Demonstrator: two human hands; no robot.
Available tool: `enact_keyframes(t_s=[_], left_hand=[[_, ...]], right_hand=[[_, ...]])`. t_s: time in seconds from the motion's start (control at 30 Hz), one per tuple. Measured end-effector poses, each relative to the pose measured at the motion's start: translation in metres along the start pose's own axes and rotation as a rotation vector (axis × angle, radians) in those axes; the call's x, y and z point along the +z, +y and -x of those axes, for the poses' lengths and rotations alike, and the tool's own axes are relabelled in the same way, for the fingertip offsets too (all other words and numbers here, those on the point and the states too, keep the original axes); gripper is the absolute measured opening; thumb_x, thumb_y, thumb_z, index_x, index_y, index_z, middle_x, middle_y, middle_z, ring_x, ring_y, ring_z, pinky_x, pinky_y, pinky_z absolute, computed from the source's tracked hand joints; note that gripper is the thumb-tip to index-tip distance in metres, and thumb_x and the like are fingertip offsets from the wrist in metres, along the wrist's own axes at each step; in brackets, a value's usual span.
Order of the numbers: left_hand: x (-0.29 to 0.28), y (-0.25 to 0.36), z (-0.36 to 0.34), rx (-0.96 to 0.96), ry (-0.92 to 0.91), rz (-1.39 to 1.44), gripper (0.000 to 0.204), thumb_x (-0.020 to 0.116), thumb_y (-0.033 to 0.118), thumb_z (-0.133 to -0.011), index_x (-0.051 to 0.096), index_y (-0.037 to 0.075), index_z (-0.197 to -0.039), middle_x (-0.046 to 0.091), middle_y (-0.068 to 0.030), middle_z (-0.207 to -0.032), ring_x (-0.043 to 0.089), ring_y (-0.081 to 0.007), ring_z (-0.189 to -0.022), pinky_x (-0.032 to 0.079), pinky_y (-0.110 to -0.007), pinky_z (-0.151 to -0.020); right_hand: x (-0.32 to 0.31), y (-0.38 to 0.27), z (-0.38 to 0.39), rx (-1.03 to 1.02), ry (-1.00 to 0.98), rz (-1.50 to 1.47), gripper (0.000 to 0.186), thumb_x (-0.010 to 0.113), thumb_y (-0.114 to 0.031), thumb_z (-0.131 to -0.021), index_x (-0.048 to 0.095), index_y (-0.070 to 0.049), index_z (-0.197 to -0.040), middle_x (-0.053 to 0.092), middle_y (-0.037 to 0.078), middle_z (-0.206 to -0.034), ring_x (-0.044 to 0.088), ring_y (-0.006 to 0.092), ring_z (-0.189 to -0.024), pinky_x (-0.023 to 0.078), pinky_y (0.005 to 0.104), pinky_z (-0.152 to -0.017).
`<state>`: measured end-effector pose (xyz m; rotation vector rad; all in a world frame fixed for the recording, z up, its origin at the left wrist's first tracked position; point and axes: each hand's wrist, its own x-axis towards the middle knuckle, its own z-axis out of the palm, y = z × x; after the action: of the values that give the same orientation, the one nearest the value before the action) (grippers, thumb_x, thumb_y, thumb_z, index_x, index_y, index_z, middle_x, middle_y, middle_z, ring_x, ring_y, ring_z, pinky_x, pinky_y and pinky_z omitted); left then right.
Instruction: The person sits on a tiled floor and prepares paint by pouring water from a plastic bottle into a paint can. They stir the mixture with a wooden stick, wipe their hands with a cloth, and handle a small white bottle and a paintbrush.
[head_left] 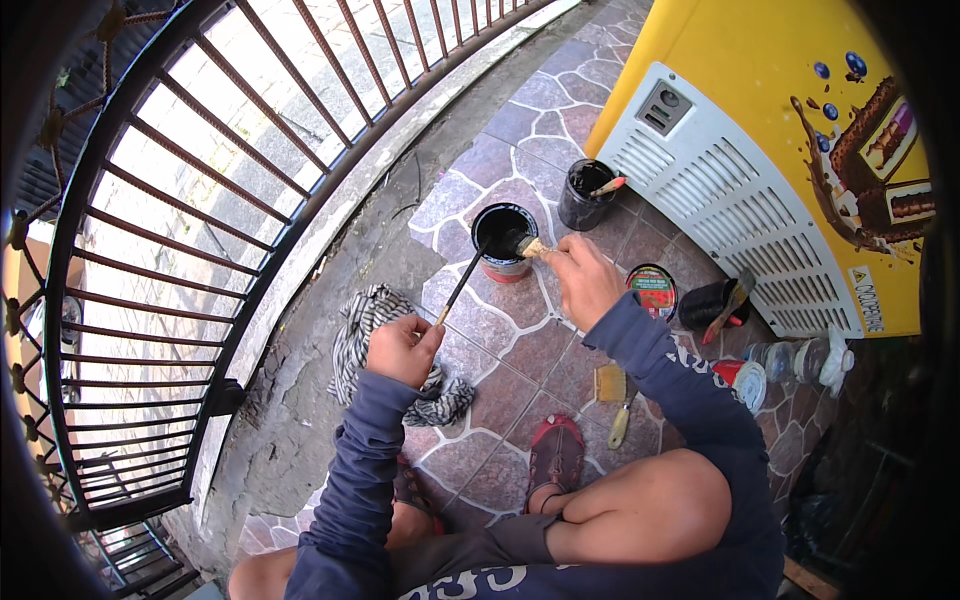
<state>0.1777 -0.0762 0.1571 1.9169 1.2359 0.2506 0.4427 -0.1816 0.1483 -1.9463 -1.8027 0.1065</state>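
In front of me an open can of black paint (503, 271) stands on the stone-patterned tiles. My left hand (402, 350) is closed around the pale lower end of a thin stick (461, 287). The stick's upper part is black and reaches to the can's mouth. My right hand (581, 281) grips a paintbrush (534, 248) by its handle, and the dark bristles are over the can's opening, close to the stick's tip. Whether bristles and stick touch is hard to tell. Beside my left hand lies a crumpled striped cloth (364, 322).
A black container (583, 208) with a brush stands beyond the can. By my right arm are a round lid (652, 292), another black container (706, 304) with brushes, plastic bottles (800, 360) and a wide brush (611, 384). A yellow appliance (740, 60) stands right; a metal railing (236, 330) curves left.
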Motion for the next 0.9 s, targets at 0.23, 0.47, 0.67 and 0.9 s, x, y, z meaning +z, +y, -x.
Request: enact_keyframes(t_s=[0.23,0.47,0.67,0.9], left_hand=[[-0.004,0.003,-0.003,0.024,0.067,0.071,0.026,0.071,0.023,-0.083,0.068,-0.002,-0.079,0.060,-0.0109,-0.055,0.056,-0.0161,-0.048,0.044,-0.032,-0.048],[0.000,0.005,-0.004,-0.017,0.040,0.098,0.020,0.070,0.018,-0.086,0.069,-0.003,-0.085,0.064,-0.0040,-0.063,0.054,-0.0080,-0.056,0.044,-0.028,-0.053],[0.004,0.008,-0.007,0.025,0.149,0.212,0.024,0.069,0.021,-0.087,0.068,-0.003,-0.083,0.055,-0.0042,-0.051,0.044,-0.0070,-0.045,0.035,-0.028,-0.043],[0.010,0.018,-0.006,-0.030,0.153,0.314,0.021,0.067,0.018,-0.087,0.067,-0.003,-0.085,0.055,0.0005,-0.055,0.044,-0.0043,-0.050,0.034,-0.025,-0.046]], right_hand=[[-0.019,-0.003,0.004,0.023,0.028,-0.068,0.025,0.059,0.006,-0.078,0.065,-0.001,-0.102,0.055,0.014,-0.096,0.059,0.0333,-0.089,0.049,0.0411,-0.076],[-0.020,0.002,0.007,0.182,0.125,-0.183,0.018,0.061,-0.004,-0.086,0.065,0.000,-0.103,0.062,0.016,-0.087,0.063,0.0329,-0.074,0.050,0.0378,-0.068],[0.003,0.024,0.022,0.683,0.082,-0.536,0.022,0.063,-0.015,-0.090,0.067,-0.001,-0.105,0.068,0.011,-0.080,0.065,0.0177,-0.070,0.049,0.0309,-0.065],[0.019,0.035,0.034,0.733,0.113,-0.667,0.025,0.062,-0.019,-0.093,0.065,-0.002,-0.111,0.065,0.003,-0.079,0.055,0.0067,-0.060,0.044,0.0227,-0.054]])
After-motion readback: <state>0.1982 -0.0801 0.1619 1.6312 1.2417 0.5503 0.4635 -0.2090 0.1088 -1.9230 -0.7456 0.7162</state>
